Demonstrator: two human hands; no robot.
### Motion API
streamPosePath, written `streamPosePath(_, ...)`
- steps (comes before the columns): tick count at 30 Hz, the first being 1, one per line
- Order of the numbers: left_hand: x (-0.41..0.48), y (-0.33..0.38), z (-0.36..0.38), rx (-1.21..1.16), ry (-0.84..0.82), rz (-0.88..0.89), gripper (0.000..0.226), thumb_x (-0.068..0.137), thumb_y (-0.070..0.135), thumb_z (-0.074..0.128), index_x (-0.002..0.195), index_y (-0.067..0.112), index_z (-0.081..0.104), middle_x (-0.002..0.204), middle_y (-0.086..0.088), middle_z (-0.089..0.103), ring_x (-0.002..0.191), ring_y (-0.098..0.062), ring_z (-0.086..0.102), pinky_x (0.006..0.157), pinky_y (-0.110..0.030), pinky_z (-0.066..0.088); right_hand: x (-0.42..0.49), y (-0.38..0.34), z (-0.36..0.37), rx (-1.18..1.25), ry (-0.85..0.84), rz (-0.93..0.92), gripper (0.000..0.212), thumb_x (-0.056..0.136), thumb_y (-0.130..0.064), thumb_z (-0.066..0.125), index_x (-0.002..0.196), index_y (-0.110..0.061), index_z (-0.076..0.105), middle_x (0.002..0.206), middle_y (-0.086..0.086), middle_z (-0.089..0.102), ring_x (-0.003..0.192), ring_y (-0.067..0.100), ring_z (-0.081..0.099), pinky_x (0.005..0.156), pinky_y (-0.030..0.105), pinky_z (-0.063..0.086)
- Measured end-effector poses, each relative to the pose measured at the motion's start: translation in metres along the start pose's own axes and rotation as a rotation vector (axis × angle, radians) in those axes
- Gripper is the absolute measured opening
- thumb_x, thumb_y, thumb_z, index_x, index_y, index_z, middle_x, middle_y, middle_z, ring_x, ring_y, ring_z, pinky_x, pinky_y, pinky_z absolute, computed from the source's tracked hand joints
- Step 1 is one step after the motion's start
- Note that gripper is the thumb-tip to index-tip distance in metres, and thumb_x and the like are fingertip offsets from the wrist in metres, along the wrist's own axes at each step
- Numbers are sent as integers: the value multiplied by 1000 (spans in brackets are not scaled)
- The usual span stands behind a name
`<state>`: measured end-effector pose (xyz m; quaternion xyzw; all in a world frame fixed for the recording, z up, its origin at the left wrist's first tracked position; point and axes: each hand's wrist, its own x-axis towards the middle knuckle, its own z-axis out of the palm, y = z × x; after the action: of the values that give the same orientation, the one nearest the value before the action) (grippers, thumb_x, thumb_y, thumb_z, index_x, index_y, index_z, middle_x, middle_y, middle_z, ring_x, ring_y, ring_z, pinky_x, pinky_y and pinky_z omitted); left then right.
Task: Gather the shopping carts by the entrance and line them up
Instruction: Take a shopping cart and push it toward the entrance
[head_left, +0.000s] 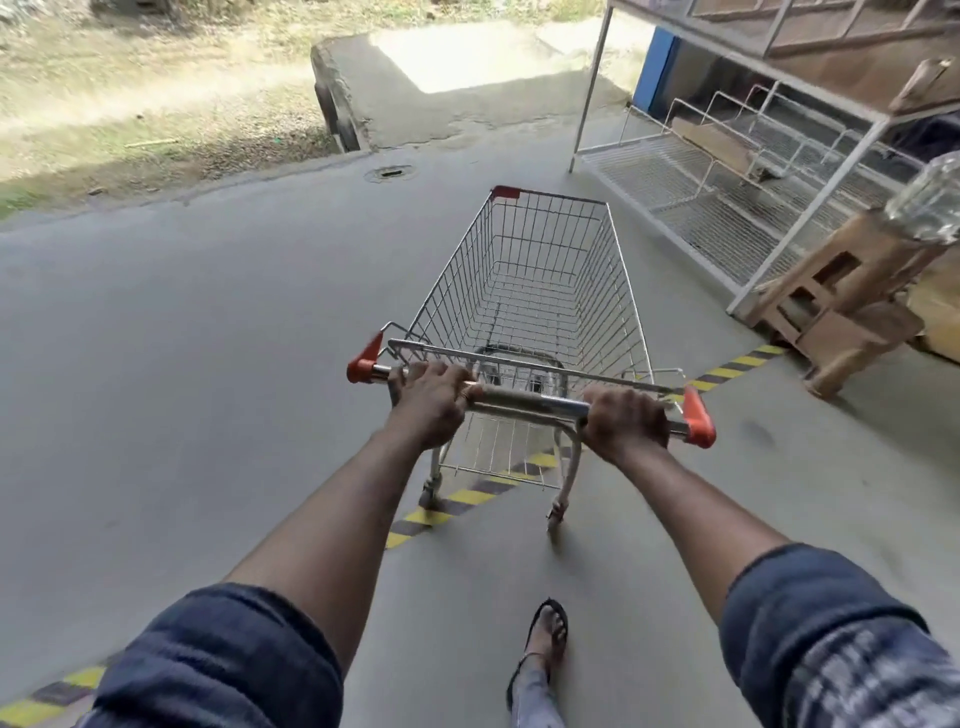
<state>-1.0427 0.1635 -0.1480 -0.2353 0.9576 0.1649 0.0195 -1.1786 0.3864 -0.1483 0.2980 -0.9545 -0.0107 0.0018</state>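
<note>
An empty wire shopping cart (535, 270) with orange corner caps stands in front of me on a grey concrete floor, its basket pointing away. My left hand (431, 402) grips the left part of its chrome handle bar (524, 402). My right hand (626, 423) grips the right part of the bar, beside the orange end cap. Both arms are stretched out. The cart's rear wheels sit over a yellow-and-black striped floor line (467, 496). No other cart is in view.
A white metal rack (727, 192) with wire shelves stands to the right. A wooden stool (841, 301) carrying a clear jar (930, 200) is near it. A concrete ramp (415, 93) and a floor drain (389, 171) lie ahead; dirt and grass are at left.
</note>
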Motion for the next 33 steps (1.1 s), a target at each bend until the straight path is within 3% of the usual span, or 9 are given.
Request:
streamPosePath(5,106,79,14,-78,30,-66,35,102,48,38,133,37,49,136,4,49,131,-24,36,109,-46,12,162,95,3,-150,-6,-71,20,85,-30,50,94,-21,65,99,3,70,95,30,66,84,38,45)
streamPosePath(10,199,116,17,-136,44,-90,39,104,45,34,140,36,44,139,7,48,130,-22,38,107,-43,12,296,136,21,-172,21,19,26,75,-23,59,100,-19,66,102,9,67,101,32,60,94,42,42)
streamPosePath(16,288,86,-8,-135,76,-217,31,102,38,42,131,35,51,131,6,54,123,-26,41,103,-48,20,389,122,23,172,30,-200,26,74,-30,71,85,-25,47,97,7,57,101,32,51,98,48,32)
streamPosePath(23,389,33,-29,-83,135,-318,30,98,26,49,125,36,57,129,8,58,119,-23,42,102,-45,20,488,94,14,307,3,-428,28,81,-34,73,93,-24,49,97,-5,48,98,19,39,77,32,16)
streamPosePath(28,454,23,-46,-141,152,-388,27,98,30,49,124,36,58,126,5,60,120,-24,44,103,-44,22,564,81,1,293,-59,-474,30,84,-41,70,92,-31,43,97,-8,44,95,15,36,85,34,28)
streamPosePath(33,495,25,-50,-153,155,-432,26,100,34,47,123,35,58,128,6,58,124,-26,42,105,-44,19,618,79,7,270,-41,-474,33,83,-56,63,89,-29,44,93,-7,43,92,18,39,91,39,31)
